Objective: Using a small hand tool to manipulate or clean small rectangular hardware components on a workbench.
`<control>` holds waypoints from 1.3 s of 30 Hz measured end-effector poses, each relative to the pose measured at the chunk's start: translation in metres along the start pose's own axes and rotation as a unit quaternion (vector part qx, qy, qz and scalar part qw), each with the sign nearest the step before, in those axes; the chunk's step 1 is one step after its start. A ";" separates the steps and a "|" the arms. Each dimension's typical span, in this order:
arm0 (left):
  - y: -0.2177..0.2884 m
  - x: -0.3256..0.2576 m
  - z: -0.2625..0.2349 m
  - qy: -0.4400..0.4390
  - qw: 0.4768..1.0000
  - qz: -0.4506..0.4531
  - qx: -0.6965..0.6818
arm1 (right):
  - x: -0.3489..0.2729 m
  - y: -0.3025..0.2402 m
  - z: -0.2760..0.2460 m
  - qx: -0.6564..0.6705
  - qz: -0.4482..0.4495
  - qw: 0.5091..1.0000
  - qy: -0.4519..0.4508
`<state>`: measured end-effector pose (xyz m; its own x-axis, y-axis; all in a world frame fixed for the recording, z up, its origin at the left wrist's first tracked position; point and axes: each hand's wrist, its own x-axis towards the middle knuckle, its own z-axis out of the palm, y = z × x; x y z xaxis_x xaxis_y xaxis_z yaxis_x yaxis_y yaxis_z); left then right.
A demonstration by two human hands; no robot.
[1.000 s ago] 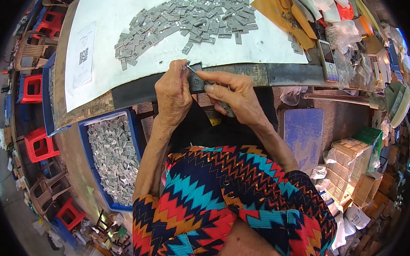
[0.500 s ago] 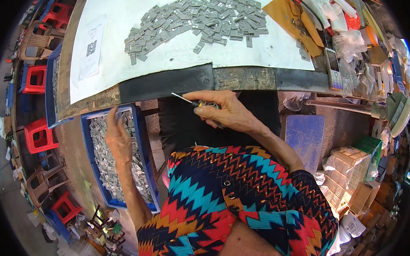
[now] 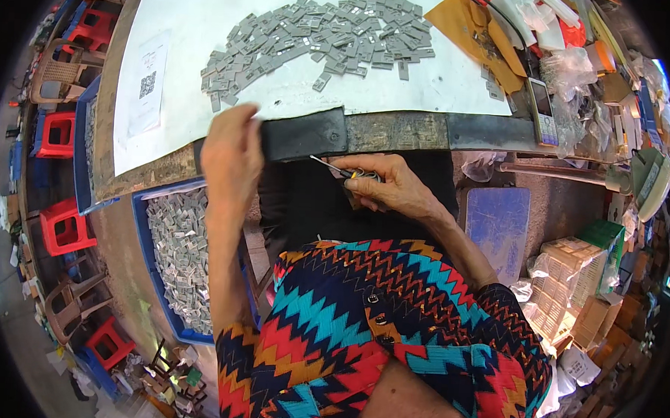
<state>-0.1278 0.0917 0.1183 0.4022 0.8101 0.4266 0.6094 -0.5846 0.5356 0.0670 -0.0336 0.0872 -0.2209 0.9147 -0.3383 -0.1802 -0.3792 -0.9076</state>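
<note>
There were two hands point(image 3: 233, 148) point(image 3: 397, 188), one tool point(image 3: 327, 164), one phone point(image 3: 541, 110), two blue bins point(image 3: 82, 153), four red stools point(image 3: 48, 225) and grey pieces point(image 3: 320, 40) too many to count

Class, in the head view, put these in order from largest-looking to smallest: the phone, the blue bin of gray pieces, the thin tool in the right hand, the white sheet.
1. White sheet
2. Blue bin, though the left forearm hides part of it
3. Phone
4. Thin tool, judging only its visible part
</note>
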 end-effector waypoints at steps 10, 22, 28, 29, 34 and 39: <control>0.025 0.053 0.070 -0.143 0.985 0.021 0.095 | -0.010 0.003 -0.005 -0.008 0.005 1.000 0.008; 0.010 0.052 0.071 -0.045 0.976 0.159 0.140 | -0.009 0.009 -0.006 -0.003 -0.013 1.000 -0.010; 0.022 0.046 0.051 -0.087 0.955 -0.133 -0.250 | -0.012 0.000 -0.007 -0.008 -0.007 1.000 0.004; 0.024 0.045 0.046 -0.101 0.906 -0.187 -0.366 | -0.013 -0.002 -0.007 -0.009 -0.002 1.000 0.011; 0.019 0.044 0.039 -0.143 0.654 -0.249 -0.700 | -0.012 -0.005 -0.009 -0.005 -0.013 1.000 0.014; 0.011 0.038 0.038 -0.142 0.574 -0.293 -0.751 | -0.015 -0.014 -0.010 -0.020 -0.012 1.000 0.018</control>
<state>-0.0795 0.1173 0.1127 0.6544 0.7369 -0.1692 -0.4942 0.5863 0.6419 0.0820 -0.0411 0.1022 -0.1824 0.9281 -0.3246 -0.1457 -0.3520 -0.9246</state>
